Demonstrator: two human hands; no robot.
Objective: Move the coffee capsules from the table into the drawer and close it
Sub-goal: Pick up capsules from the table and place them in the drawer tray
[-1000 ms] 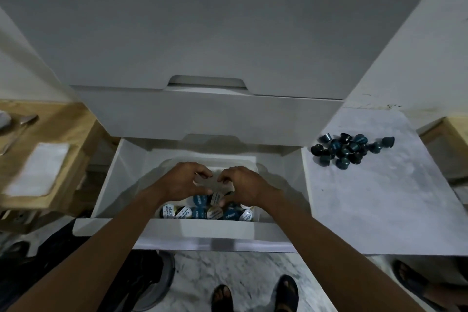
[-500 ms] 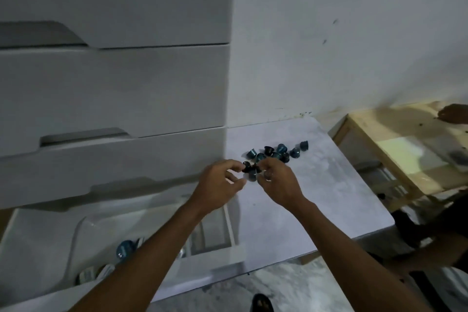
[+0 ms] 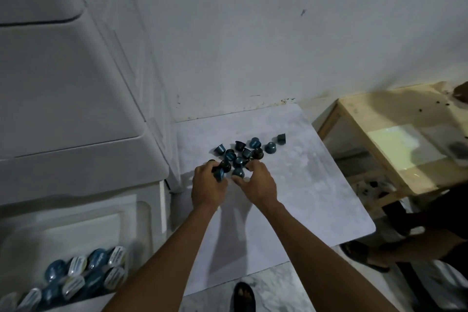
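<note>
- Closest to the camera, bottom left: the drawer (image 3: pixel 152 213) hangs open, and a bunch of blue capsules (image 3: pixel 83 273) already lie in it, foil lids showing on several.
- A sandalled foot (image 3: pixel 242 296) shows on the marble floor right under the arms.
- Both forearms reach out over the pale table (image 3: pixel 316 197).
- Left hand (image 3: pixel 207 189) has its fingers curled around a couple of dark capsules, so it's clamped on them.
- Right hand (image 3: pixel 257 182) has thumb and fingers spread a bit, pinching at a capsule at the near edge of the pile; can't tell if it's really gripped yet.
- Just past the fingertips sits the loose pile of coffee capsules (image 3: pixel 249 149), with one stray capsule (image 3: pixel 281 138) a little off to the right.
- Off right stands a wooden stand (image 3: pixel 359 119), and behind everything a scuffed white wall (image 3: pixel 253 33).
</note>
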